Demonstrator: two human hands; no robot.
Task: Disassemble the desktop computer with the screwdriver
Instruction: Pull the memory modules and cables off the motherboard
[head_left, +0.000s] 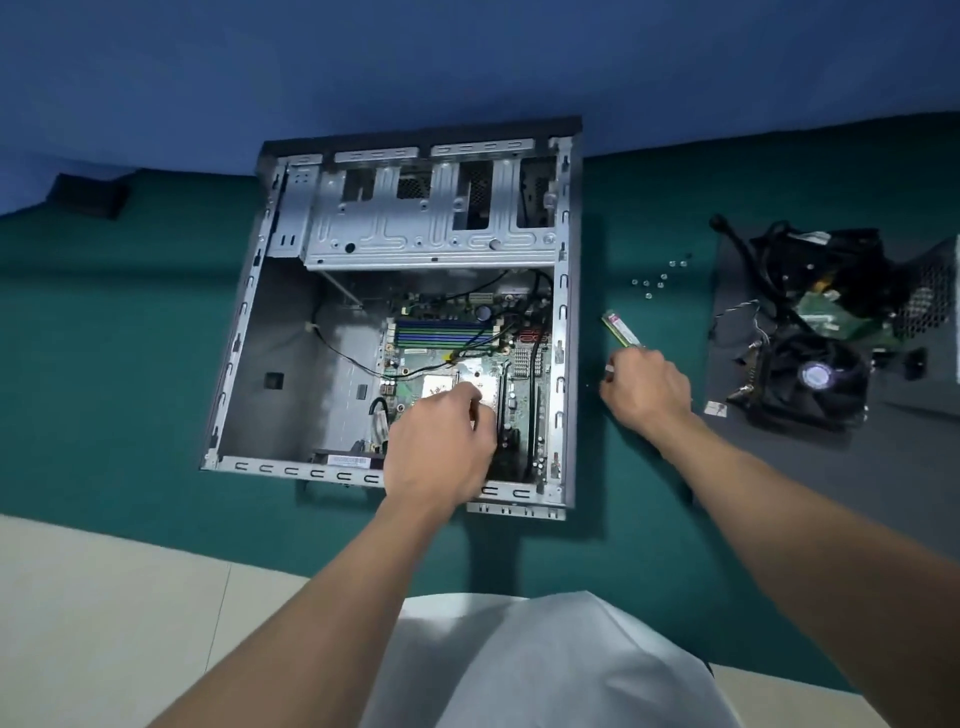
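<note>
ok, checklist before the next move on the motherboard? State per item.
1. Memory module out of the computer case: ok, the right hand grips it above the green mat.
2. RAM slots vacant: ok, they look empty.
3. Screwdriver ready: cannot tell, none plainly visible; the left hand is curled over the motherboard, hiding its grasp.
4. Cables off the board: not ok, a black cable runs onto it.
5. Loose screws set aside: ok, clustered on the mat, right of the case.
</note>
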